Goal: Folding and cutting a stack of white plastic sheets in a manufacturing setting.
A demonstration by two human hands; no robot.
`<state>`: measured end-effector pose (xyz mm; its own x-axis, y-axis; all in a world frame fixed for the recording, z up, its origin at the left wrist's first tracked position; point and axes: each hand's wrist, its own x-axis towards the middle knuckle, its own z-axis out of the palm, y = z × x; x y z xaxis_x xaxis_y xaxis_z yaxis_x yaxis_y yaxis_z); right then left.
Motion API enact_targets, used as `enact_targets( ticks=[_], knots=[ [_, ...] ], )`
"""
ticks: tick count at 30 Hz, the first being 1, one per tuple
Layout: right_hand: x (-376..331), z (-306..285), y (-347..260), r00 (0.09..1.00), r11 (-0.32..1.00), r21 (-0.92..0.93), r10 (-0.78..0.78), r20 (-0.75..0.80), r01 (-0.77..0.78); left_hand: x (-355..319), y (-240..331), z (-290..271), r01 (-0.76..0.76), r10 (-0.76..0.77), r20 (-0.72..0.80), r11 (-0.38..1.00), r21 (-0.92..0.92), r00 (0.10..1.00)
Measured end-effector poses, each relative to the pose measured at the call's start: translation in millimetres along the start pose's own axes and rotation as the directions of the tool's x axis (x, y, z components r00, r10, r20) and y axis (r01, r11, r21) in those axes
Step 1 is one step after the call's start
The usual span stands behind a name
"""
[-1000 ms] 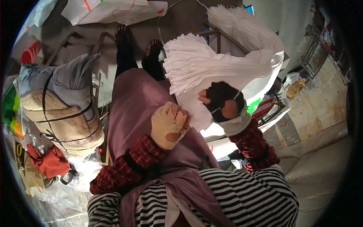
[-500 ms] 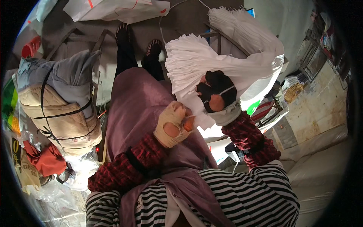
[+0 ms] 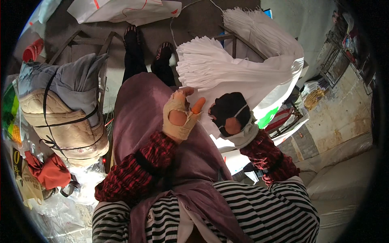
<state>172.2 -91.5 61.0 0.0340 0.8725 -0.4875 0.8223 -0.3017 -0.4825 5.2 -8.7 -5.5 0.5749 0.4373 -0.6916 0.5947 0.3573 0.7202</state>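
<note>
I sit with a purple apron point(image 3: 137, 117) over my lap. A thick fanned stack of white sheets point(image 3: 227, 69) lies in front of me to the right. My left hand point(image 3: 180, 115) wears a beige glove with an orange thumb tip. Its fingers are spread, and the fingertips touch the stack's near left corner. My right hand point(image 3: 231, 115), in a black glove with a white cuff, lies on the near edge of the stack. Its fingers are curled onto the top sheet. Both sleeves are red plaid.
A strapped bundle of folded grey and beige quilts point(image 3: 60, 109) sits at my left, with red cloth point(image 3: 48, 172) and clear plastic below it. A white sack point(image 3: 125, 10) lies beyond my feet point(image 3: 131, 34). A plastic-covered white bundle point(image 3: 348, 182) is at the right.
My left hand rose from my lap to the stack's corner. My right hand lifted off the stack, then came down and back toward me onto the near edge.
</note>
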Motion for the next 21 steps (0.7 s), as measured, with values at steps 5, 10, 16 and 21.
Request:
enact_targets(
  ticks=[5, 10, 16, 21],
  knots=[
    [1, -11, -2, 1.000, 0.999, 0.051, 0.017, 0.001, -0.017, 2, -2, 11, -0.203, 0.203, -0.001, 0.978, -0.047, 0.979],
    [14, -20, 10, 0.983, 0.990, -0.006, 0.139, -0.120, -0.141, -14, 0, 5, -0.383, 0.378, 0.061, 0.904, 0.192, 0.924],
    [31, -15, 17, 0.981, 0.980, -0.097, 0.167, -0.100, -0.176, -26, 4, 4, -0.415, 0.398, 0.119, 0.846, 0.334, 0.909],
    [26, -5, 21, 0.994, 0.989, -0.136, 0.050, -0.099, -0.063, -24, 11, -1, -0.519, 0.510, 0.124, 0.786, 0.336, 0.851]
  ],
)
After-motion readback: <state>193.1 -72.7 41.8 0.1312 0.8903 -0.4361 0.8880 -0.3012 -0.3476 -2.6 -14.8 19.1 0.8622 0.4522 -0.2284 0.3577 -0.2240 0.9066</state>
